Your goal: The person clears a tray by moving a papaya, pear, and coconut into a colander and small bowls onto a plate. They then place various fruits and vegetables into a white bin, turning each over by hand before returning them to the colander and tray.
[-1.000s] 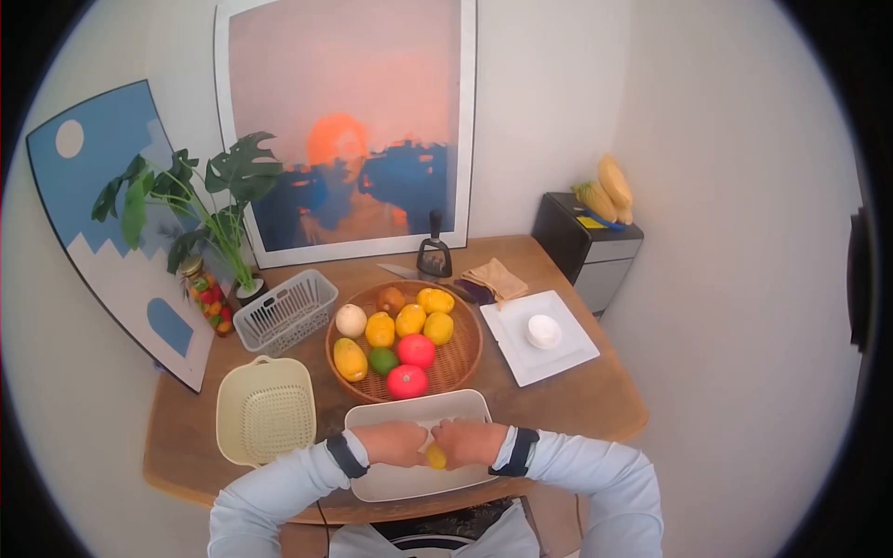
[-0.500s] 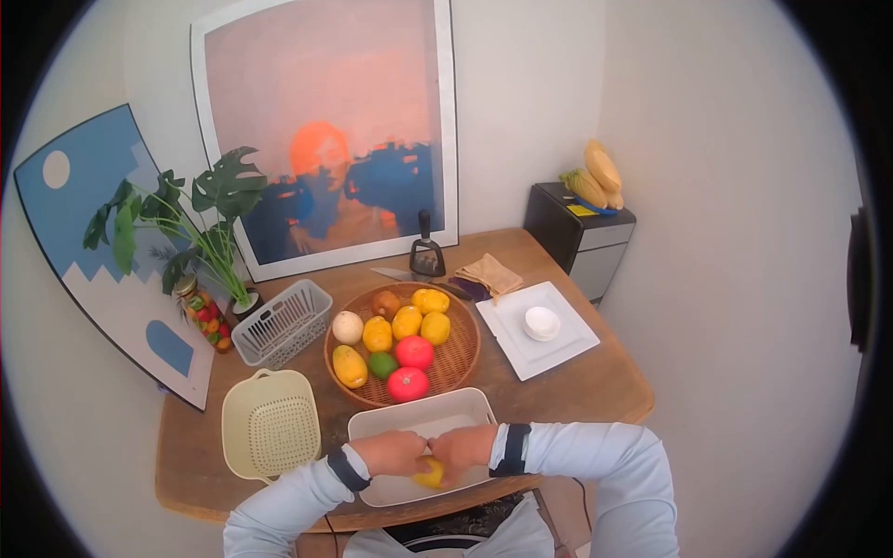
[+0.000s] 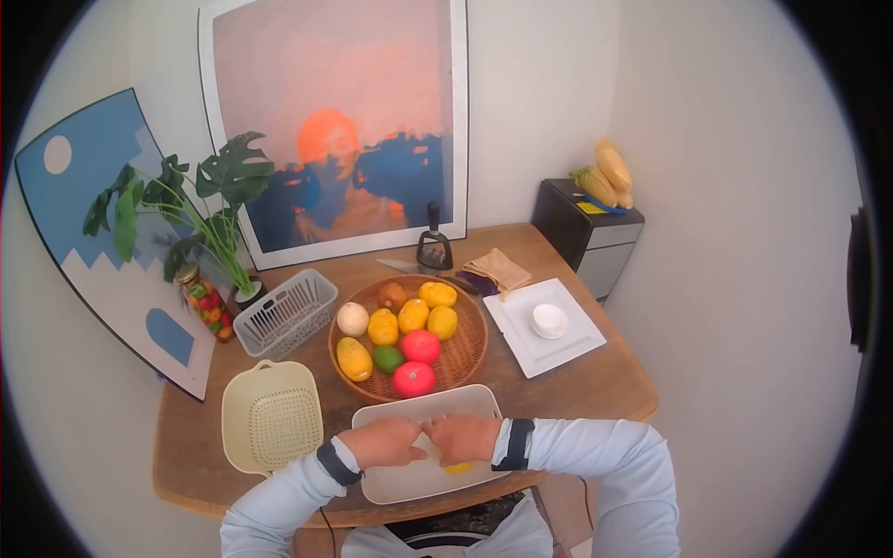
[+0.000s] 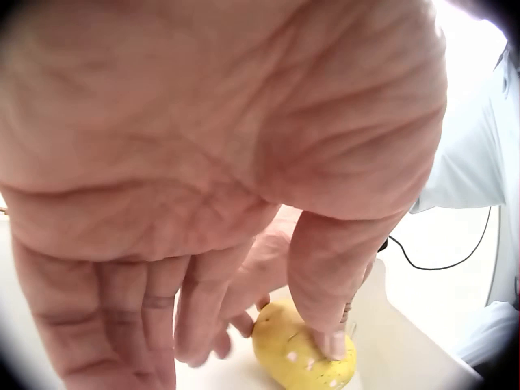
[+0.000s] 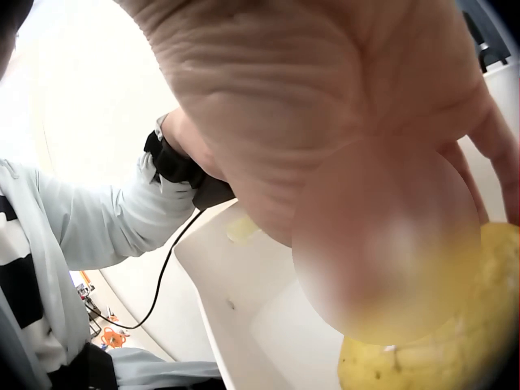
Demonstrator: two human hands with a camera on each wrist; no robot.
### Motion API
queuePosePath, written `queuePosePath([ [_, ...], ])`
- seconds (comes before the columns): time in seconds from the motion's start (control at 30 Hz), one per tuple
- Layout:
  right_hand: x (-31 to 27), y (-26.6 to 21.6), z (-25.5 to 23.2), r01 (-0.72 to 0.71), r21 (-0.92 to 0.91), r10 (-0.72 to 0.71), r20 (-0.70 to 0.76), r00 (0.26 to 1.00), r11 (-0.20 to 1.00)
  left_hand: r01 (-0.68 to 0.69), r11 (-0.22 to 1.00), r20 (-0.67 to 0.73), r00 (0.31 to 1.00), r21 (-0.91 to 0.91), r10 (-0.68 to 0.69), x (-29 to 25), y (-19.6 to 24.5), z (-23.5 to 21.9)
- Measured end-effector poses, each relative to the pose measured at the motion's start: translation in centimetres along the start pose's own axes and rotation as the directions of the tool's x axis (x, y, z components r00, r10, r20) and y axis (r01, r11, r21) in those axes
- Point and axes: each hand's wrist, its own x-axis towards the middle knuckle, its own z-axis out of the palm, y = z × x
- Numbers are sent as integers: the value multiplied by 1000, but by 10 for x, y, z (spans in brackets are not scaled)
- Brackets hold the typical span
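In the head view, my left hand [image 3: 383,442] and right hand [image 3: 463,438] meet over a white tray [image 3: 395,485]. A yellow fruit [image 3: 458,468] shows below the right hand, mostly hidden by it. The left wrist view has the left fingers extended, with the left thumb in front of the speckled yellow fruit [image 4: 284,345]; whether it touches cannot be told. In the right wrist view, the right hand [image 5: 325,122] has its blurred thumb over the fruit [image 5: 382,370] and its fingers at the far side, gripping it.
Beyond the tray stands a round wicker basket [image 3: 465,367] of fruit. A cream basket [image 3: 237,423] and grey basket [image 3: 279,321] are at left. A white plate [image 3: 535,358] with a small bowl [image 3: 549,320] lies right. A knife [image 3: 402,266] lies behind the wicker basket.
The left fingers have straightened beside the right hand. The yellow fruit has shifted slightly right and is more covered by the right hand. The head view has shifted a little.
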Motion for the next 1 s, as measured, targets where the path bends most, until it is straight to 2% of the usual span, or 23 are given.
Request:
queuePosePath([
  [0.07,-6,-11,-8,-28,-33,32,143,989,999,-11,1000,31,999,-10,11,4,-1,6],
  [0.17,-9,-9,2,-17,-39,21,102,995,999,-14,999,34,999,-30,15,5,-2,10],
  [0.27,-8,5,-9,31,8,-32,328,944,999,-27,999,-13,1000,-46,26,2,-3,12],
  [0.37,-10,8,-11,19,65,-43,393,919,998,-23,999,-15,1000,-36,23,1,-4,9],
  [0.47,-21,-4,-4,-17,-50,23,132,991,999,-8,1000,17,1000,-21,8,1,1,3],
  [0.57,-17,-6,0,-61,-104,56,-44,997,993,-15,1000,21,1000,-27,16,2,2,2],
  [0.67,-8,4,5,-6,-14,9,209,978,1000,-31,999,-1,1000,-31,31,4,-1,6],
  [0.77,-18,-6,-12,68,140,-100,238,966,988,-55,998,-38,998,-21,55,4,-5,8],
  [0.87,-19,-8,-53,-17,340,-84,278,957,940,-32,998,-103,994,-57,26,-5,-4,-1],
  [0.9,-26,-5,-70,35,393,-92,127,988,919,-18,997,-126,992,-77,9,-11,-2,-8],
  [0.93,-26,6,-80,33,327,-47,34,998,944,-18,999,-162,987,-47,10,-17,0,-14],
  [1.0,-33,14,-108,-86,341,167,-218,961,936,-1,999,-206,979,-50,-9,-25,-3,-16],
])
